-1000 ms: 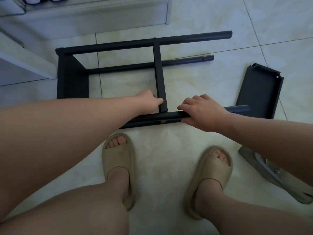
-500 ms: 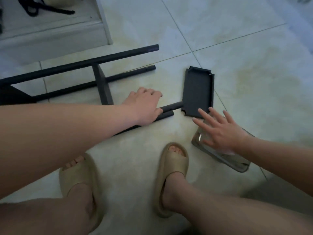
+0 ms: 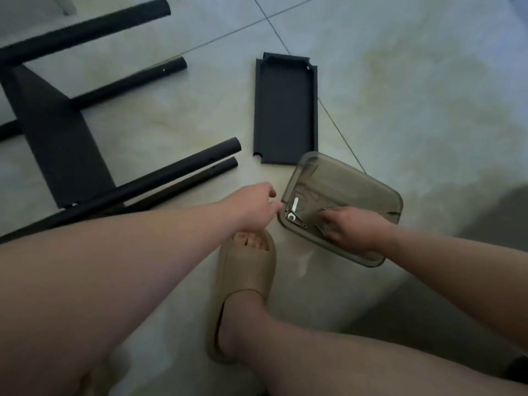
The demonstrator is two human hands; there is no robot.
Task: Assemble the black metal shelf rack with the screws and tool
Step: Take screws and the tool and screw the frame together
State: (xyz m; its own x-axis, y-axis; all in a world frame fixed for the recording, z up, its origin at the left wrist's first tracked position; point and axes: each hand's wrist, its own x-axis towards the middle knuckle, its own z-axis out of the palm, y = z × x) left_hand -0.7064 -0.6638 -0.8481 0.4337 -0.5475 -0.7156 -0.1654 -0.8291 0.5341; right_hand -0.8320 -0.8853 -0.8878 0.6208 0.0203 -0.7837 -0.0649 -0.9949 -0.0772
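Note:
The partly built black rack frame (image 3: 65,144) lies on its side on the floor at the left, its tube ends (image 3: 228,147) pointing right. A loose black shelf panel (image 3: 285,110) lies flat beyond the tube ends. Next to it is a smoky translucent tray (image 3: 351,181) holding a small silver wrench (image 3: 293,208) and dark screws (image 3: 300,222). My right hand (image 3: 351,227) reaches into the tray, fingers down on its bottom near the hardware. My left hand (image 3: 257,207) hovers at the tray's left rim, fingers loosely bent, holding nothing.
The floor is pale tile. My foot in a beige slide sandal (image 3: 245,281) stands just in front of the tray, under my left forearm. My legs fill the lower part of the view.
My view swung right. The left hand let go of the rack tube and moved to the tray's rim. The right hand went from above the tray down into it.

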